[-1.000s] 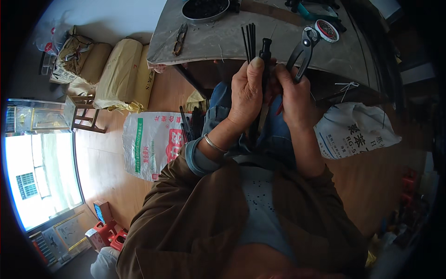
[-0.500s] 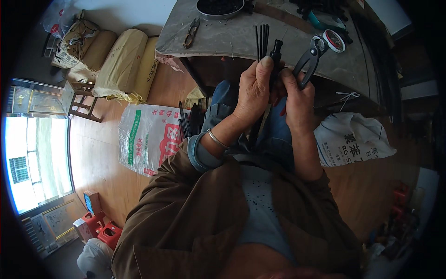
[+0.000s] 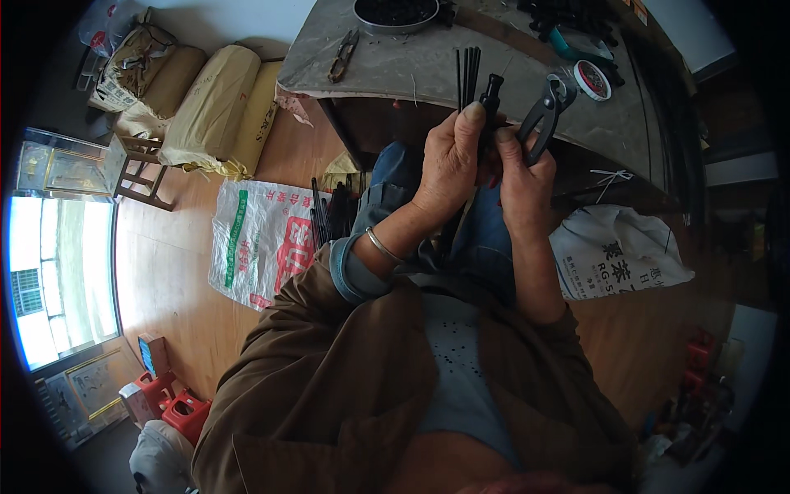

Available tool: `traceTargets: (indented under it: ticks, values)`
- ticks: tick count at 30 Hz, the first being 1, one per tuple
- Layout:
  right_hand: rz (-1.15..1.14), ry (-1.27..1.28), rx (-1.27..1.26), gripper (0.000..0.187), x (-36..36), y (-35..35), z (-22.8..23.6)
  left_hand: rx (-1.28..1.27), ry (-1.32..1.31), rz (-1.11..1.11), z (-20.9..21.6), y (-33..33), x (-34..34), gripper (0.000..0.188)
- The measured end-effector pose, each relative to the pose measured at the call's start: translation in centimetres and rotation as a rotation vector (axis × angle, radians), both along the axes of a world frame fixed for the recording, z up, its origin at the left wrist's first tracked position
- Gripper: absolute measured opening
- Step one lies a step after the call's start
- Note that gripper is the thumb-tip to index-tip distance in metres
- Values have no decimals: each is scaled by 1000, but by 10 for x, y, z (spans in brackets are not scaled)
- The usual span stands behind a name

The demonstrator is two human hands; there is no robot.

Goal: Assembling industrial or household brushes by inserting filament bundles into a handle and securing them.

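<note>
My left hand (image 3: 448,160) is closed, thumb up, around a bunch of thin black rods (image 3: 469,74) that stick up past the fingers. A thicker black piece with a knobbed end (image 3: 491,92) rises beside them, between my two hands. In my right hand (image 3: 527,177) is a pair of black pincers (image 3: 543,115), held by the handles with the jaws pointing up and away. The two hands nearly touch above my lap, just off the near edge of the table. Their lower fingers are partly hidden.
On the grey table (image 3: 387,70) are a pan of black bits (image 3: 397,12), snips (image 3: 344,56), a round red-rimmed tin (image 3: 592,80) and a teal tray (image 3: 580,45). White sacks (image 3: 621,251) and a printed plastic sheet (image 3: 267,239) lie on the floor. Black rods (image 3: 329,214) lean near my left knee.
The view has shifted slightly. My right hand has turned the pincers a little, so their jaws sit slightly lower. Both hands keep their holds.
</note>
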State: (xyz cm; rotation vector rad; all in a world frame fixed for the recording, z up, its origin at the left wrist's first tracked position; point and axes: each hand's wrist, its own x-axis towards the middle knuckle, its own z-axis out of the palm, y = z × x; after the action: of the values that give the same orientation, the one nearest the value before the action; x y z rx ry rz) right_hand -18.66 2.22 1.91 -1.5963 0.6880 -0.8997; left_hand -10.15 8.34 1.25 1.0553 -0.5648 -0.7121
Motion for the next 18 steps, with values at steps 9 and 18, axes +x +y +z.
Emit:
traceTargets:
  ticks: [9,18]
  values:
    - [59,-47,114,26,-2,0,0,-4,-11,-14,3,2,1,57]
    - [113,-67,210,25,-3,-2,6,-26,21,-26,2,0,0,56]
